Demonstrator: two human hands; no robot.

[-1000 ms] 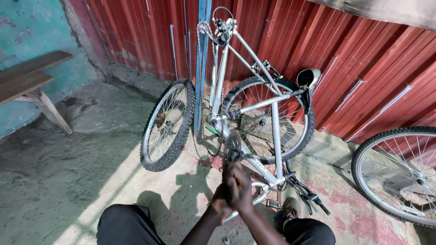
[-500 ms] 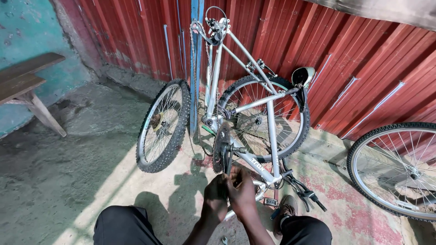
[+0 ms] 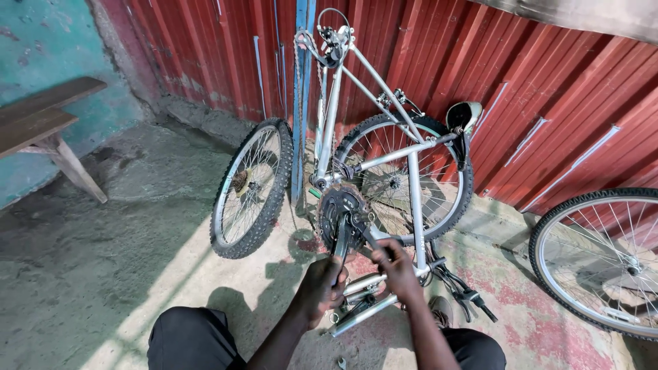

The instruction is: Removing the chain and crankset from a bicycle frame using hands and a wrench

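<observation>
Both hands have shifted slightly along the upturned silver bicycle (image 3: 415, 199) at centre. Its chainring (image 3: 341, 218) sits at 12 o'clock from the left hand (image 3: 321, 288), which clamps around the crank arm (image 3: 340, 248). At 3 o'clock, the right hand (image 3: 397, 268) is closed on a dark tool (image 3: 370, 240).

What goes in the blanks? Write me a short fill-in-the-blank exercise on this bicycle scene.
1. The silver bicycle frame stands ____ on the ground, its saddle near the wall.
2. The left hand grips the black ____ arm below the chainring.
3. The corrugated wall behind it is ____ in colour.
4. A loose wheel leans against a ____ post.

Missing words: upside down; crank; red; blue
</observation>
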